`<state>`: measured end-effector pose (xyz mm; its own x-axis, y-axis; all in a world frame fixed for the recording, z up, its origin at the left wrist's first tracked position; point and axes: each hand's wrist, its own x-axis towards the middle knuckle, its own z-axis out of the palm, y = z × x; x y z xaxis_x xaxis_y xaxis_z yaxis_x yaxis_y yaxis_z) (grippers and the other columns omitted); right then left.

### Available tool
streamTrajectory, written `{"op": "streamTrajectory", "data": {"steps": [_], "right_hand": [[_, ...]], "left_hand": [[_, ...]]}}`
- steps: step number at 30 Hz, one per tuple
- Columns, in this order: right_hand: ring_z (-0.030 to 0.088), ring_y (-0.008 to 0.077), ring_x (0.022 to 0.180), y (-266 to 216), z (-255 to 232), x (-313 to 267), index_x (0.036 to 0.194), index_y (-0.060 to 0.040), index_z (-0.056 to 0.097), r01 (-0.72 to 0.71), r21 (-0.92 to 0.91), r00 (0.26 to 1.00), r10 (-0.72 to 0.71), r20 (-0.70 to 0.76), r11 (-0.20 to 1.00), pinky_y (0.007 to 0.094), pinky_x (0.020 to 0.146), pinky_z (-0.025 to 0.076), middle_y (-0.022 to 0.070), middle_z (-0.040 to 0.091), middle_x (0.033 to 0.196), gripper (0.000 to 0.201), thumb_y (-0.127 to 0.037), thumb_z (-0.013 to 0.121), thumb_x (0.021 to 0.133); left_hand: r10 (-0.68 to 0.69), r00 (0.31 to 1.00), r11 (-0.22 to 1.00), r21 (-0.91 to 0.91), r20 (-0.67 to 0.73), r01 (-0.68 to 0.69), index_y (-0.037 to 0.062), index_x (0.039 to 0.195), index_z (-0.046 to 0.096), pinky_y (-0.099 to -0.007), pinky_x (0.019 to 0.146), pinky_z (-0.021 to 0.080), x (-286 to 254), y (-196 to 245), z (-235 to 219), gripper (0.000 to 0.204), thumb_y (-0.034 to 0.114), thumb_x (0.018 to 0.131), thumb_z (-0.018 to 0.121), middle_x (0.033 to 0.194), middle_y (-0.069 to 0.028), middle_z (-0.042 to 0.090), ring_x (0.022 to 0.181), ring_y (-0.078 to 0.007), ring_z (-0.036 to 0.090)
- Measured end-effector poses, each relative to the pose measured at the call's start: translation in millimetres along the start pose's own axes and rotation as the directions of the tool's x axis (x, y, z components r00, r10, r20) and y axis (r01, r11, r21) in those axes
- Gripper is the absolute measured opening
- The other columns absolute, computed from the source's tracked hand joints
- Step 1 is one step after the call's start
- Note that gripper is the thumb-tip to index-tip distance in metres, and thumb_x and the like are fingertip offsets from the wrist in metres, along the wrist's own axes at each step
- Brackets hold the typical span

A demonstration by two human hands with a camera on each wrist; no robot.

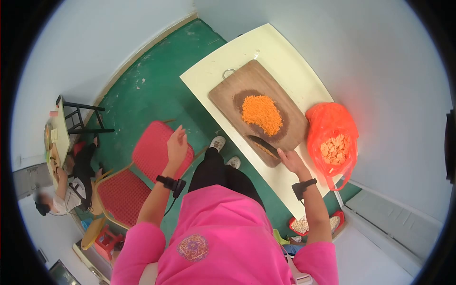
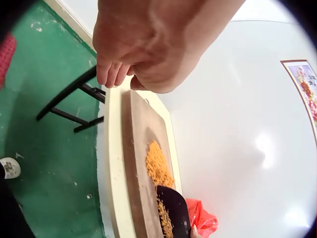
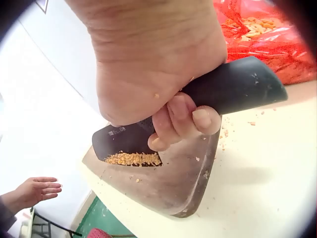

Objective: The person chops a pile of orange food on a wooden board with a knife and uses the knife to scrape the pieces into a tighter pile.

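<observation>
My right hand [image 1: 293, 161] grips the handle of a black kitchen knife [image 3: 130, 143], fingers wrapped round it. Chopped orange bits cling along the blade's edge, which lies over the near end of a wooden cutting board [image 1: 232, 95]. A heap of finely chopped orange food [image 1: 262, 114] covers the board's middle, ringed by a dark damp patch. Away from the board, to its left, my left hand [image 1: 177, 146] is raised in the air and holds nothing. Its fingers look fairly straight in the right wrist view.
A red plastic bag [image 1: 332, 118] of pale orange pieces stands beside the board on the cream table [image 1: 280, 45]. Red chairs [image 1: 124, 197] are at my left, and a person [image 1: 71, 194] sits at another table. Red containers [image 1: 300, 223] of pale bits lie below the table's near end.
</observation>
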<state>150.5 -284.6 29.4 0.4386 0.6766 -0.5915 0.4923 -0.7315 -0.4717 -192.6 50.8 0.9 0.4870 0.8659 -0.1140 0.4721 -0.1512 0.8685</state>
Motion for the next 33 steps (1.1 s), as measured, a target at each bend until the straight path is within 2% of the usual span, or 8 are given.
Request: {"op": "streamTrajectory", "data": {"steps": [1,3,7,11,14,16,19,33], "right_hand": [[0.062,0.0395,0.069,2,-1,4,0.066,0.0043,0.063,0.012,0.000,1.000,-0.012,0.001,1.000,0.0453,0.075,0.049,0.0220,0.060,0.063,0.079,-0.059,0.034,0.102],[0.063,0.0492,0.086,7,-3,10,0.078,0.0094,0.068,0.027,-0.008,0.996,-0.026,0.086,1.000,0.0504,0.084,0.049,0.0340,0.064,0.080,0.082,-0.061,0.034,0.101],[0.063,0.0497,0.090,0,-17,22,0.081,0.0099,0.069,0.035,-0.030,0.991,-0.030,0.129,0.999,0.0503,0.087,0.048,0.0346,0.064,0.082,0.082,-0.061,0.034,0.101],[0.062,0.0505,0.092,-14,-40,34,0.084,0.0087,0.070,0.024,-0.083,1.000,-0.023,0.017,0.996,0.0517,0.088,0.048,0.0348,0.065,0.086,0.081,-0.061,0.033,0.102],[0.063,0.0470,0.083,-21,-44,41,0.081,0.0069,0.068,0.068,-0.088,0.998,-0.066,0.022,0.994,0.0501,0.081,0.048,0.0288,0.065,0.078,0.082,-0.063,0.030,0.102],[0.063,0.0472,0.083,-33,-41,40,0.082,0.0063,0.070,0.188,-0.191,0.981,-0.176,0.077,0.963,0.0511,0.080,0.048,0.0286,0.066,0.079,0.082,-0.062,0.030,0.102],[0.064,0.0468,0.086,-54,-39,41,0.080,0.0067,0.071,0.155,-0.242,0.981,-0.121,0.151,0.958,0.0504,0.084,0.050,0.0310,0.066,0.084,0.082,-0.062,0.032,0.101],[0.063,0.0455,0.084,-24,-37,49,0.076,0.0055,0.067,0.083,0.090,0.995,-0.078,-0.057,0.992,0.0496,0.078,0.048,0.0294,0.065,0.079,0.081,-0.061,0.029,0.102]], "left_hand": [[-0.036,0.999,0.999,0.010,-0.029,0.036,-0.0031,0.136,0.053,-0.0353,0.094,0.054,-8,-2,-11,0.041,0.004,0.096,0.058,0.120,-0.0203,0.067,0.110,-0.0272,0.067],[-0.083,0.995,0.996,0.034,-0.055,0.085,-0.0041,0.136,0.052,-0.0351,0.095,0.054,-24,-1,-27,0.042,0.005,0.096,0.058,0.120,-0.0201,0.067,0.111,-0.0268,0.067],[-0.206,0.973,0.974,0.079,-0.100,0.214,-0.0058,0.138,0.051,-0.0345,0.095,0.053,-53,-5,-42,0.043,0.006,0.097,0.058,0.120,-0.0198,0.067,0.111,-0.0258,0.067],[-0.234,0.967,0.963,0.113,-0.103,0.245,-0.0058,0.138,0.051,-0.0342,0.096,0.053,-69,-5,-44,0.043,0.006,0.097,0.058,0.120,-0.0198,0.067,0.111,-0.0254,0.067],[-0.238,0.965,0.964,0.096,-0.107,0.248,-0.0058,0.138,0.051,-0.0339,0.096,0.053,-70,4,-43,0.043,0.007,0.097,0.058,0.120,-0.0194,0.067,0.111,-0.0246,0.067],[-0.249,0.963,0.964,0.074,-0.101,0.257,-0.0052,0.138,0.051,-0.0337,0.095,0.053,-69,13,-42,0.043,0.007,0.097,0.058,0.121,-0.0189,0.067,0.111,-0.0236,0.066],[-0.241,0.965,0.968,0.050,-0.102,0.247,-0.0046,0.138,0.051,-0.0333,0.095,0.053,-62,22,-41,0.043,0.007,0.097,0.058,0.121,-0.0183,0.067,0.112,-0.0227,0.066],[-0.100,0.993,0.994,0.046,-0.063,0.103,-0.0001,0.140,0.052,-0.0307,0.094,0.051,-38,58,-56,0.042,0.010,0.099,0.058,0.121,-0.0139,0.068,0.111,-0.0190,0.065]]}}
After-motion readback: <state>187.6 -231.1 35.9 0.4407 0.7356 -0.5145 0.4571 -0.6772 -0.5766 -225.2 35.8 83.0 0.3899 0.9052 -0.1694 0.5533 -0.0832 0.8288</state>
